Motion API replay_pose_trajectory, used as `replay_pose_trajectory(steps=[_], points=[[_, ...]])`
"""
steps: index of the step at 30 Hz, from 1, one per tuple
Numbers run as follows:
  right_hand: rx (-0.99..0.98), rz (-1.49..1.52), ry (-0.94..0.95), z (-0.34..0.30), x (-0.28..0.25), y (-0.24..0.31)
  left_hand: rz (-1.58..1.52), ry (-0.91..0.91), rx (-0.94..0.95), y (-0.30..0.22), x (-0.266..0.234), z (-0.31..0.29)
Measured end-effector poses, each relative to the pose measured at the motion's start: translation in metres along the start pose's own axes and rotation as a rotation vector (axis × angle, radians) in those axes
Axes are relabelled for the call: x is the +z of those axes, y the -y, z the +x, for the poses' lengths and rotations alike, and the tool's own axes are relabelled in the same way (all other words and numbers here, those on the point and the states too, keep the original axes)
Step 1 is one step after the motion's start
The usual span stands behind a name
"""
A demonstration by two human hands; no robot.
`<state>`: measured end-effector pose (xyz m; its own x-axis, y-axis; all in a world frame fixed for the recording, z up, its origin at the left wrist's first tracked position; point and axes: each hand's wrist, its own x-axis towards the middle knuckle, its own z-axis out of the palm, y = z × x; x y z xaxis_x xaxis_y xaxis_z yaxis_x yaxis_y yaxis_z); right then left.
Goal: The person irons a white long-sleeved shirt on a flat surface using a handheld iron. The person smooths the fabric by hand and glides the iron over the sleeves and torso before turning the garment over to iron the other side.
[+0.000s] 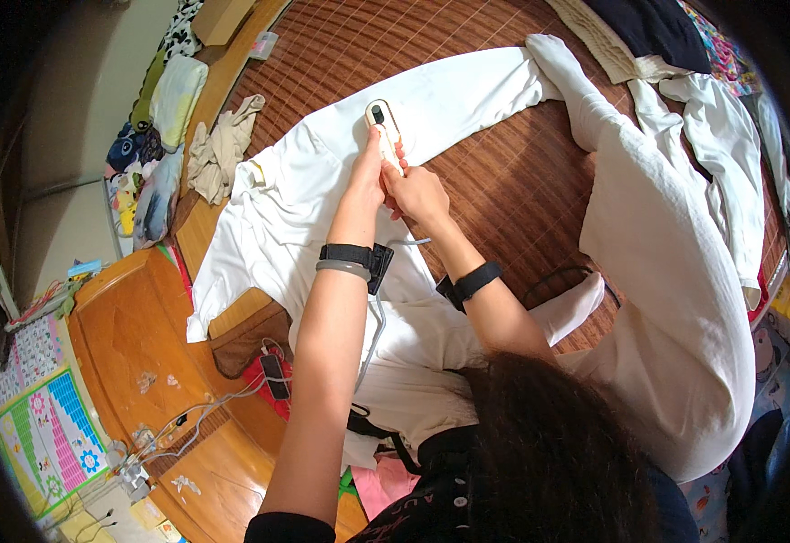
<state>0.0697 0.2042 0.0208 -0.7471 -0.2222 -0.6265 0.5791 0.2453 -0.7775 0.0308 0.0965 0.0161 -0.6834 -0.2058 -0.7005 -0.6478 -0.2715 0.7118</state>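
Ahead of me, both hands are closed around a slim white handheld device with a rounded end and a dark oval patch (pixel 378 115). My left hand (pixel 368 174) grips along its left side. My right hand (pixel 418 194) wraps its lower part, fingers partly hidden. The device is above a white garment (pixel 322 167) spread on the brown slatted mat (pixel 494 185); whether it touches the cloth I cannot tell. Black bands circle both wrists, and a grey cord (pixel 379 330) runs down beside my left forearm.
My white-clad leg (pixel 675 235) stretches along the right. A crumpled beige cloth (pixel 223 149) lies at the left mat edge. White clothes (pixel 716 136) are heaped at the far right. A phone (pixel 275 376) with cables sits beside a wooden panel (pixel 141 317).
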Motion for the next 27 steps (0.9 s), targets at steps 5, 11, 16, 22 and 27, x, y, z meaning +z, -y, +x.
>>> replay_pose_trajectory(steps=[5, 11, 16, 22, 27], points=[[-0.019, -0.074, -0.069, -0.001, 0.001, 0.003, -0.11, -0.067, 0.016, 0.003, 0.01, 0.007], [-0.031, -0.121, -0.064, -0.007, 0.002, 0.008, -0.174, -0.108, 0.022, 0.003, 0.005, 0.006], [-0.039, -0.077, -0.062, 0.001, 0.002, -0.002, -0.216, 0.014, -0.055, -0.003, 0.008, 0.0], [-0.025, -0.079, -0.054, -0.001, 0.004, 0.001, -0.131, -0.018, -0.04, -0.006, 0.005, -0.001], [-0.03, -0.049, -0.038, 0.0, 0.002, -0.003, -0.081, -0.006, -0.113, -0.011, 0.007, -0.002]])
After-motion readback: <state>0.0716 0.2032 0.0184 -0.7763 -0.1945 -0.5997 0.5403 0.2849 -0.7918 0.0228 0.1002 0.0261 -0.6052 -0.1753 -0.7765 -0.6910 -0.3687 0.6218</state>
